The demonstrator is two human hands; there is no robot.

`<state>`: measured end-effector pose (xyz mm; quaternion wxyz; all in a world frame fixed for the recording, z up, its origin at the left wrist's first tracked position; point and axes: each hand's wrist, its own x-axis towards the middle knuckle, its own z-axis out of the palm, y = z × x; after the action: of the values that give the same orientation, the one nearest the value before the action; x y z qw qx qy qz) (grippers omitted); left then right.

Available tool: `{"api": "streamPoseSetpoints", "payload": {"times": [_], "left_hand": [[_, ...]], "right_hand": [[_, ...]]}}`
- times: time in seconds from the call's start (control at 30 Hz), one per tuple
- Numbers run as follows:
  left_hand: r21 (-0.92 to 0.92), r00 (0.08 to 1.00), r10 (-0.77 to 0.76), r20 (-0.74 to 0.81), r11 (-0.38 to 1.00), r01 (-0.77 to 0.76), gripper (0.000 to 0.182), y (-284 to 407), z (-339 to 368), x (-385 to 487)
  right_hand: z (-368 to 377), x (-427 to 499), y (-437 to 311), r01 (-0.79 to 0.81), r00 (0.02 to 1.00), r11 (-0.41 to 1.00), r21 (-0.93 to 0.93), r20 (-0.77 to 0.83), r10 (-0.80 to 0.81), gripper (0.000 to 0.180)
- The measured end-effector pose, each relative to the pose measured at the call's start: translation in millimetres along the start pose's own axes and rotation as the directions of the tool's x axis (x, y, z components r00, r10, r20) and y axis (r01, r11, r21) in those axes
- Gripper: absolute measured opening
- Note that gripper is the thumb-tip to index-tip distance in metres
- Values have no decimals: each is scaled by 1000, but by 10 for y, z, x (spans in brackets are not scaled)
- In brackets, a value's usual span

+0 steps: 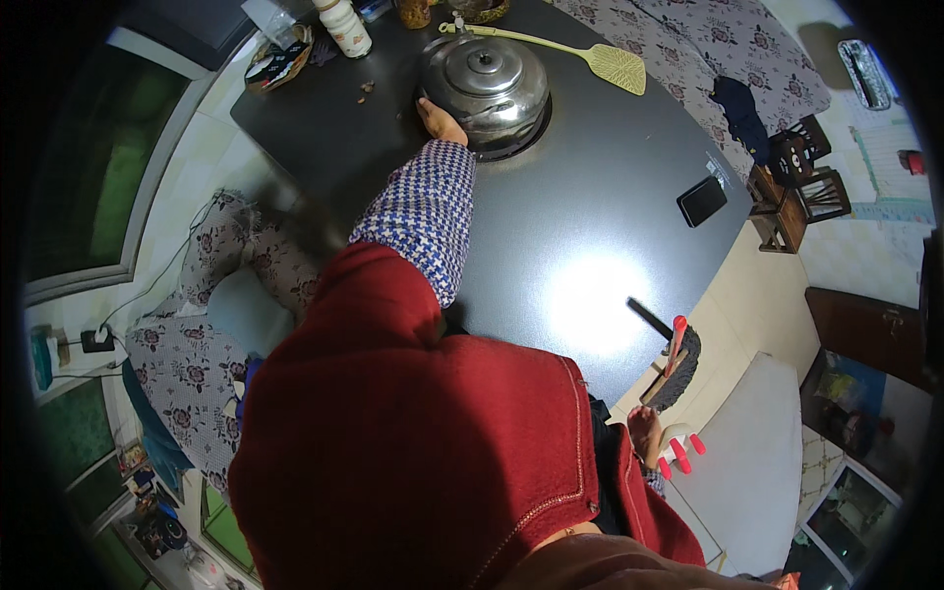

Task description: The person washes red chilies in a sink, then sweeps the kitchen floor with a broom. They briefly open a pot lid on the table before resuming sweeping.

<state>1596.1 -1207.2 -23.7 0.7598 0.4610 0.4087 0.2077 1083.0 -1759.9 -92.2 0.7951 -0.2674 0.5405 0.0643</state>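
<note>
My left hand rests against the near left side of a round, shiny stainless steel kettle, its thumb raised along the wall. The kettle stands lidded on a dark round base on the grey table, its short spout pointing away from me. Low on the right, past the table edge, is my right hand, partly cut off by my red garment. Just beyond its fingers lies a dark grey, rough-textured object with a red-handled item and a wooden stick across it. Whether the hand grips anything is unclear.
Behind the kettle lies a yellow fly swatter. A white patterned bottle and a basket stand at the far left. A black phone lies near the right edge. Flower-patterned seats flank the table; wooden chairs stand beyond.
</note>
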Motion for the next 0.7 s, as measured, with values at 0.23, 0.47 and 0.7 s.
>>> {"api": "streamPoseSetpoints", "payload": {"times": [0.23,0.47,0.7], "left_hand": [[18,998,62,-26,998,-61,51,-137,-34,76],[173,999,33,-23,985,-29,51,-71,-23,-67],[556,932,360,43,767,-321,42,-144,-170,258]], "right_hand": [[-28,-375,305,51,987,834,-550,-99,-126,20],[1478,-764,-28,157,958,815,-558,287,12,38],[3871,-664,7,684,709,435,-585,673,-211,31]]}}
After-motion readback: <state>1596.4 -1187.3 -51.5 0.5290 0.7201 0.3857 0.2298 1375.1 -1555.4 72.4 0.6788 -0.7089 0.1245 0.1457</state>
